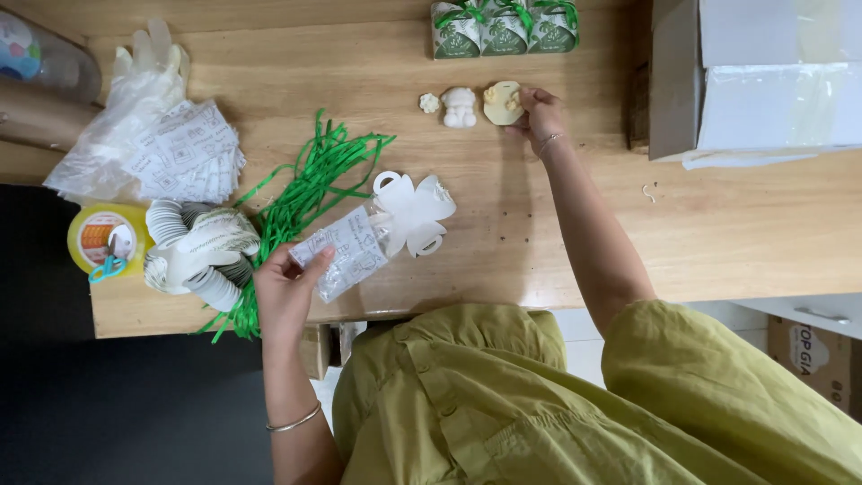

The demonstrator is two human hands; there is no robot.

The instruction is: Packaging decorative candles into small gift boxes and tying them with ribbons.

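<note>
My left hand grips a small clear packet with a printed paper slip near the table's front edge. Just right of it lies an unfolded white die-cut box blank. My right hand reaches far across the table and pinches a round cream soap piece with a yellow ornament. To its left sit a white bear-shaped soap and a tiny flower-shaped one.
A bundle of green ribbons, a heap of white box blanks, printed slips, clear gloves and a yellow tape roll with small scissors lie left. Three ribboned green boxes stand at the back. A cardboard carton stands right.
</note>
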